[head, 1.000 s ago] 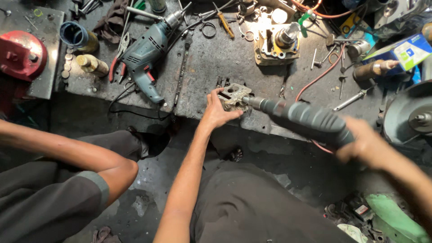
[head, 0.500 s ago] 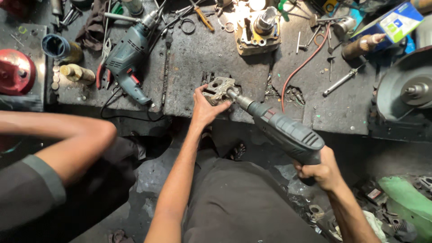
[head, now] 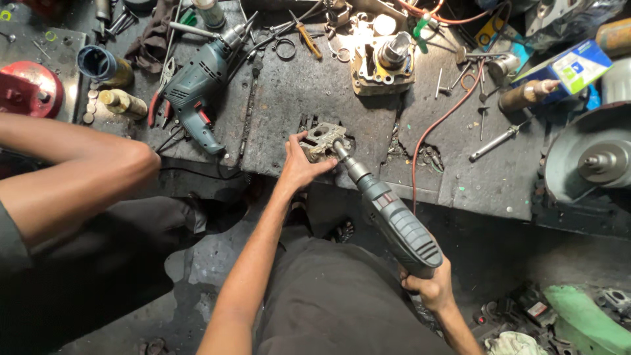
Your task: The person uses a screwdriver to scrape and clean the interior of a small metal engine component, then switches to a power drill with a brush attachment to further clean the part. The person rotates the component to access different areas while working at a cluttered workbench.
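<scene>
head view, looking down: my left hand (head: 299, 165) is closed around a small grey metal casting (head: 321, 141) that lies at the near edge of the grimy workbench (head: 282, 98), my thumb on its left side and my fingers underneath and along the near side. my right hand (head: 428, 289) is wrapped tight around the grip of a dark power drill (head: 394, 220), low and close to my body, with the drill angled up and left so its chuck end meets the casting at the right side of the piece. the casting has several holes in its top face. further back on the bench, to the left, a second teal drill (head: 197, 85) lies on its side, well apart from my hands. behind the casting sits a yellowish engine part (head: 384, 62), and a red cable (head: 440, 125) runs down the bench to its right. another person's bare arm (head: 79, 177) reaches across at the left.
</scene>
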